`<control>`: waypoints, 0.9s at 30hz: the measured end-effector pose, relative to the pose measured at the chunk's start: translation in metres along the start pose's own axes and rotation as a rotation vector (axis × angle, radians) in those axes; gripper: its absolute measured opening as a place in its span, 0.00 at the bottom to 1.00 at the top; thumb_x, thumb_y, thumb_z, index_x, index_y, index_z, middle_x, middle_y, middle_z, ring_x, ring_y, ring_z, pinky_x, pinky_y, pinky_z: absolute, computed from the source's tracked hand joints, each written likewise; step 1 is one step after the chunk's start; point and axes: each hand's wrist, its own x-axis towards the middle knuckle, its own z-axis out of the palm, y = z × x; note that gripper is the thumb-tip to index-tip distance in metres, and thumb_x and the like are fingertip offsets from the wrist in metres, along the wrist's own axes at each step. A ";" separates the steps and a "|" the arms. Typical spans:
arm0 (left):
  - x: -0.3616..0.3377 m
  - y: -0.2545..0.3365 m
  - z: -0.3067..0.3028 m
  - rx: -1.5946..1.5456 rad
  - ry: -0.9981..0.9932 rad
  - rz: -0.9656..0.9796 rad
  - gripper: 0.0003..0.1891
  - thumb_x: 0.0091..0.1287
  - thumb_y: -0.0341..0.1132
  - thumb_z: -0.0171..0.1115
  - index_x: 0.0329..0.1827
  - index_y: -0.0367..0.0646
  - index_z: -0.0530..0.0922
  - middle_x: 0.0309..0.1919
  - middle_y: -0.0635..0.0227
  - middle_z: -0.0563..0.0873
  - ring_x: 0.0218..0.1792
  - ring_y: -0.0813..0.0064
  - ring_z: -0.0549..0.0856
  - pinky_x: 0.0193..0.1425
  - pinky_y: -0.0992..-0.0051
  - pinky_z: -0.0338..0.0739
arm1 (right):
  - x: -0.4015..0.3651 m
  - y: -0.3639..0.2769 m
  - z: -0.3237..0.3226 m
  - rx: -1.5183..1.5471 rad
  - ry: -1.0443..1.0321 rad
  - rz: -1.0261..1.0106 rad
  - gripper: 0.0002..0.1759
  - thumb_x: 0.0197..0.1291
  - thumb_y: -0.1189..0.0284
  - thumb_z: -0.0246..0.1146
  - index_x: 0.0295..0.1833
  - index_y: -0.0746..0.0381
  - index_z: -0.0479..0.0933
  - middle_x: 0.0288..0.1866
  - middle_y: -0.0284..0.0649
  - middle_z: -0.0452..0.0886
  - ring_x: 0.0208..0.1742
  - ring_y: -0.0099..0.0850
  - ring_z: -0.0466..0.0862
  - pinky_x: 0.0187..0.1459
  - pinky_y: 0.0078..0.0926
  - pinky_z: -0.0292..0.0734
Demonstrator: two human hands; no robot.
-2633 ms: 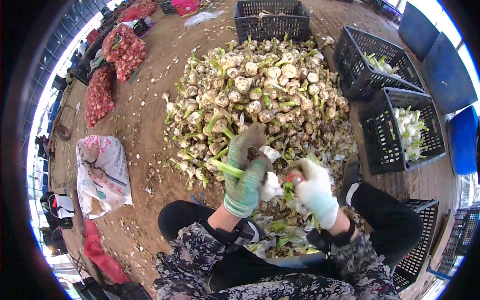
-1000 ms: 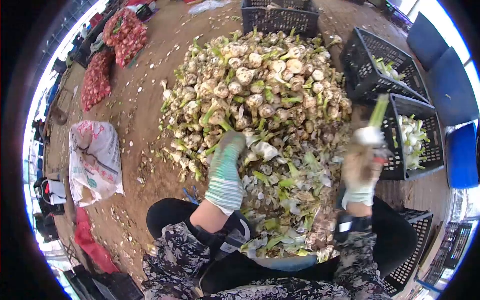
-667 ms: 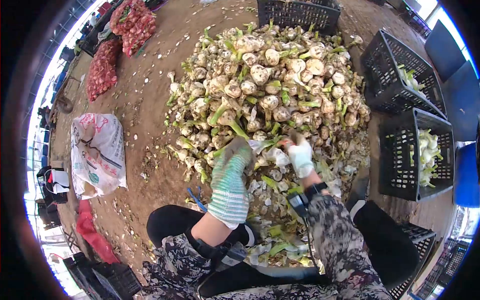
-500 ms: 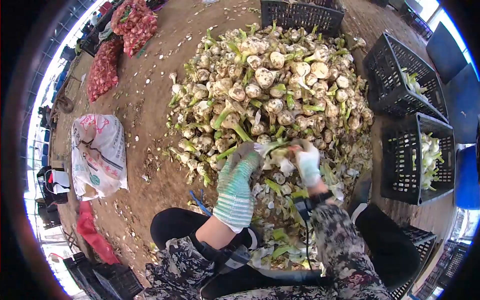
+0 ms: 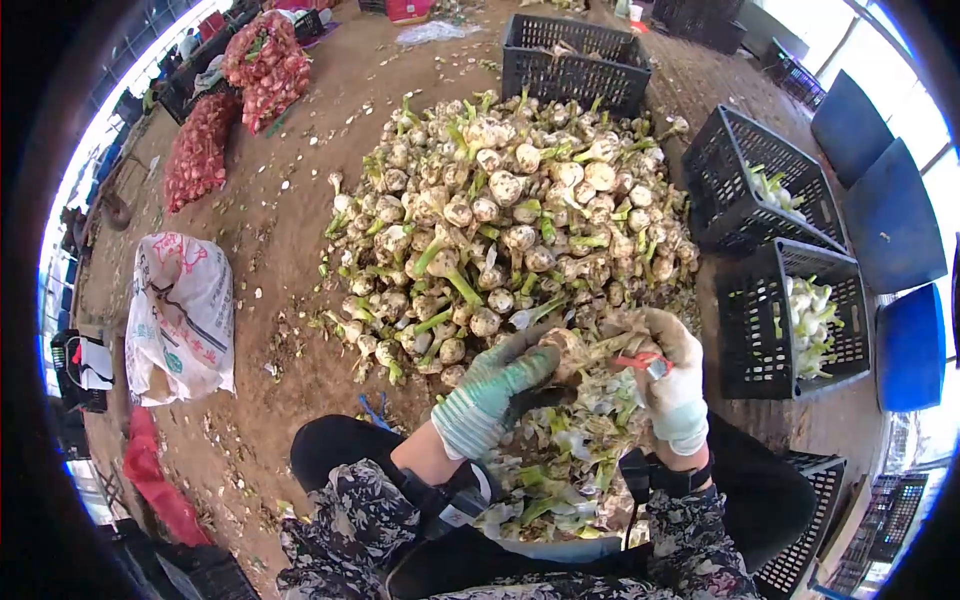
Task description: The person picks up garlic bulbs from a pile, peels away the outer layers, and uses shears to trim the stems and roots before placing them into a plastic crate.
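Observation:
My left hand [image 5: 500,385], in a green-and-white striped glove, is closed around a garlic bulb [image 5: 565,352] with soiled outer skin. My right hand [image 5: 672,375], in a pale glove, grips a small red tool [image 5: 643,362] whose working end I cannot make out. Dry, loose skin [image 5: 618,335] stretches between the bulb and the right fingers. Just beyond both hands rises a heap of garlic bulbs [image 5: 500,220] with cut green stems. Below them, peeled leaves and skins [image 5: 560,470] lie scattered between my legs.
Black crates stand on the right: one farther off [image 5: 740,190] and one nearer [image 5: 745,330], both holding cleaned garlic. Another black crate [image 5: 575,85] sits behind the heap. To the left are a white sack [image 5: 180,320] and red mesh bags of bulbs [image 5: 265,70].
The view has tilted up slightly. Both hands have come nearer to me and shifted right; the garlic bulb now shows in the left, and the red tool is plainer in the right.

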 end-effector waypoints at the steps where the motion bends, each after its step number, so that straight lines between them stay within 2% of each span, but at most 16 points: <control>1: -0.004 0.004 0.002 0.036 -0.027 -0.032 0.24 0.62 0.32 0.59 0.61 0.37 0.65 0.45 0.69 0.77 0.45 0.76 0.78 0.51 0.75 0.76 | -0.005 0.000 0.000 0.186 -0.013 0.021 0.25 0.51 0.73 0.66 0.53 0.71 0.68 0.44 0.45 0.77 0.43 0.32 0.80 0.44 0.30 0.78; 2: -0.007 0.008 0.002 0.071 -0.051 -0.064 0.26 0.61 0.32 0.60 0.62 0.37 0.64 0.47 0.69 0.77 0.46 0.78 0.77 0.53 0.76 0.75 | -0.008 0.000 -0.001 0.372 -0.028 0.044 0.24 0.51 0.74 0.65 0.53 0.71 0.68 0.44 0.45 0.77 0.43 0.33 0.80 0.45 0.30 0.78; 3: -0.009 0.010 -0.001 0.171 -0.107 -0.025 0.29 0.57 0.29 0.64 0.62 0.36 0.64 0.49 0.67 0.76 0.49 0.77 0.77 0.54 0.76 0.74 | -0.008 -0.002 -0.007 0.326 -0.060 0.126 0.28 0.50 0.68 0.67 0.54 0.71 0.67 0.44 0.46 0.77 0.45 0.34 0.80 0.49 0.29 0.76; 6: -0.011 0.007 0.006 0.319 -0.192 0.130 0.30 0.54 0.27 0.67 0.60 0.37 0.65 0.52 0.66 0.75 0.50 0.75 0.77 0.54 0.75 0.74 | -0.006 -0.020 0.004 0.353 -0.066 0.088 0.34 0.49 0.62 0.68 0.56 0.71 0.65 0.46 0.45 0.76 0.47 0.34 0.79 0.50 0.30 0.75; 7: -0.010 0.005 0.006 0.467 -0.131 0.215 0.32 0.50 0.26 0.70 0.59 0.36 0.67 0.54 0.63 0.75 0.51 0.72 0.77 0.55 0.74 0.73 | -0.006 -0.016 0.008 0.504 -0.058 -0.005 0.30 0.53 0.69 0.64 0.60 0.68 0.64 0.55 0.44 0.73 0.39 0.26 0.79 0.43 0.21 0.77; 8: -0.005 0.000 0.001 0.466 -0.135 0.220 0.32 0.50 0.26 0.70 0.59 0.36 0.67 0.54 0.63 0.75 0.51 0.72 0.77 0.55 0.74 0.73 | -0.009 -0.010 0.017 0.615 0.006 0.090 0.30 0.52 0.68 0.65 0.59 0.66 0.64 0.53 0.39 0.73 0.36 0.23 0.77 0.40 0.17 0.75; 10: 0.004 -0.013 -0.010 0.914 -0.028 0.714 0.35 0.46 0.29 0.73 0.58 0.35 0.67 0.54 0.62 0.76 0.52 0.70 0.77 0.56 0.73 0.72 | -0.022 0.001 0.022 0.735 0.058 0.394 0.28 0.50 0.68 0.66 0.56 0.63 0.66 0.45 0.32 0.74 0.36 0.21 0.75 0.38 0.16 0.74; 11: 0.001 -0.014 -0.003 0.825 0.018 0.693 0.37 0.40 0.33 0.76 0.57 0.36 0.69 0.51 0.58 0.76 0.51 0.65 0.77 0.56 0.71 0.72 | -0.024 0.008 0.030 0.814 0.040 0.421 0.24 0.49 0.69 0.67 0.51 0.63 0.68 0.38 0.28 0.71 0.37 0.21 0.75 0.36 0.17 0.73; 12: -0.001 -0.012 0.000 0.821 0.021 0.694 0.37 0.40 0.33 0.76 0.57 0.36 0.69 0.51 0.58 0.76 0.51 0.65 0.77 0.56 0.71 0.72 | -0.030 0.011 0.038 0.702 0.108 0.466 0.22 0.49 0.71 0.67 0.48 0.62 0.68 0.37 0.30 0.72 0.37 0.22 0.75 0.36 0.19 0.74; 14: -0.004 -0.008 0.002 1.187 0.051 0.939 0.37 0.38 0.36 0.77 0.55 0.38 0.71 0.50 0.57 0.76 0.51 0.60 0.77 0.54 0.69 0.72 | -0.029 0.024 0.054 0.418 0.130 0.194 0.18 0.50 0.70 0.66 0.44 0.62 0.68 0.35 0.31 0.73 0.36 0.22 0.76 0.35 0.18 0.73; 16: -0.005 -0.010 0.002 1.081 0.073 0.908 0.36 0.38 0.36 0.77 0.53 0.39 0.72 0.49 0.55 0.76 0.51 0.57 0.76 0.53 0.68 0.72 | -0.025 0.007 0.056 0.360 0.092 0.238 0.17 0.51 0.71 0.66 0.43 0.62 0.68 0.34 0.31 0.73 0.36 0.24 0.77 0.36 0.19 0.75; 18: -0.007 -0.007 0.001 1.205 0.107 0.990 0.34 0.39 0.36 0.76 0.53 0.39 0.73 0.50 0.55 0.75 0.51 0.58 0.76 0.53 0.68 0.72 | -0.019 -0.009 0.061 0.300 0.049 0.281 0.16 0.51 0.73 0.65 0.43 0.63 0.68 0.33 0.31 0.73 0.35 0.25 0.77 0.38 0.21 0.77; 20: -0.005 -0.008 -0.001 1.172 0.109 0.970 0.34 0.39 0.36 0.76 0.53 0.39 0.73 0.50 0.56 0.75 0.51 0.58 0.76 0.53 0.68 0.72 | -0.017 -0.013 0.062 0.618 0.135 0.475 0.16 0.51 0.73 0.65 0.43 0.64 0.67 0.33 0.33 0.74 0.34 0.27 0.79 0.37 0.24 0.81; 21: -0.005 -0.009 -0.002 1.137 0.102 0.952 0.34 0.39 0.36 0.76 0.53 0.39 0.73 0.50 0.56 0.75 0.51 0.57 0.76 0.53 0.68 0.72 | -0.017 -0.008 0.059 0.605 0.111 0.488 0.20 0.50 0.71 0.66 0.45 0.65 0.67 0.35 0.36 0.76 0.33 0.27 0.79 0.33 0.27 0.83; 25: -0.004 -0.006 -0.002 1.145 0.116 0.924 0.34 0.40 0.36 0.76 0.54 0.39 0.72 0.51 0.55 0.75 0.52 0.58 0.77 0.54 0.69 0.73 | -0.022 -0.005 0.053 0.650 0.073 0.426 0.23 0.49 0.68 0.67 0.48 0.66 0.67 0.38 0.39 0.77 0.35 0.25 0.79 0.32 0.23 0.81; 27: -0.005 -0.004 -0.002 1.191 0.110 0.960 0.34 0.42 0.36 0.76 0.54 0.39 0.72 0.50 0.57 0.76 0.51 0.62 0.77 0.53 0.70 0.73 | -0.023 0.012 0.042 0.476 0.046 0.456 0.26 0.47 0.68 0.68 0.49 0.67 0.67 0.39 0.40 0.78 0.36 0.24 0.80 0.33 0.19 0.78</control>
